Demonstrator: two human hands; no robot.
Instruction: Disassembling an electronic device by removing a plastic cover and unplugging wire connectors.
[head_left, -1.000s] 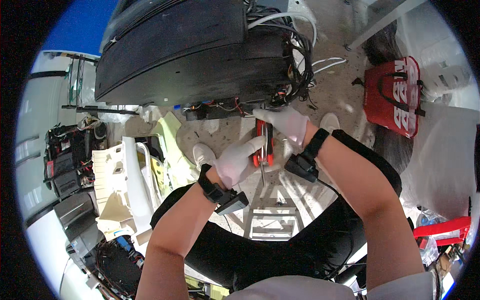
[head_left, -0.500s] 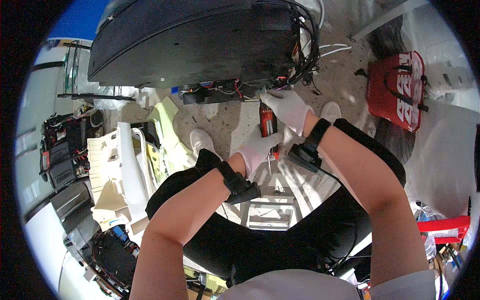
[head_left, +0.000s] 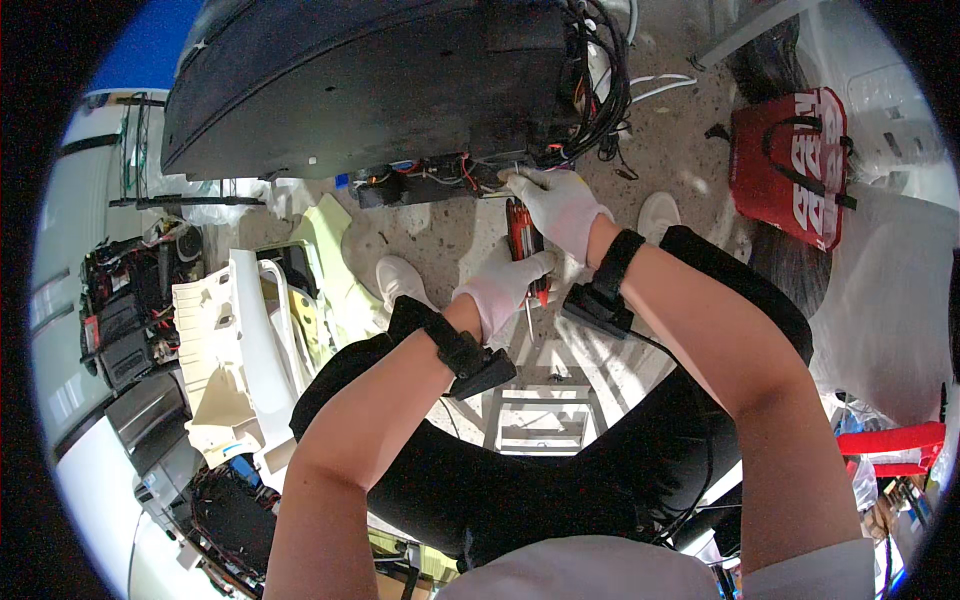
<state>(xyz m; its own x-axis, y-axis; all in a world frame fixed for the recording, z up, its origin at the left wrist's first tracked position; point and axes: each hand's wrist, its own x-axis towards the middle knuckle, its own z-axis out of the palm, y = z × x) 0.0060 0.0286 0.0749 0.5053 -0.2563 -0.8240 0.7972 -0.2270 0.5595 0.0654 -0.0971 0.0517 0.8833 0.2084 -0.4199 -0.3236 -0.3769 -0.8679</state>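
My left hand (head_left: 503, 284), in a white glove, is closed round the lower part of a slim red-and-black tool case (head_left: 521, 233). The case stands tilted, its top leaning slightly left; what exactly it contains is too small to tell. A thin pale shaft hangs below my left fingers. My right hand (head_left: 560, 208), also gloved, lies above it with thumb and fingers pinched at the lower edge of a large black panel (head_left: 400, 95). What the pinch holds is too small to make out. Exposed wiring and connectors (head_left: 465, 175) run along that edge, left of my right fingertips.
Black cable bundles (head_left: 612, 95) hang at the panel's right end. A red bag (head_left: 785, 165) stands at the right, beside plastic wrapping (head_left: 880, 300). Cream trim parts (head_left: 215, 350) and dark car parts (head_left: 125, 300) lie at the left. A grey metal step frame (head_left: 545, 400) is between my legs.
Both hands have shifted slightly left and up with the case, which now leans more to the left. My right fingertips stay pinched at the panel edge. The whole view has moved a little.
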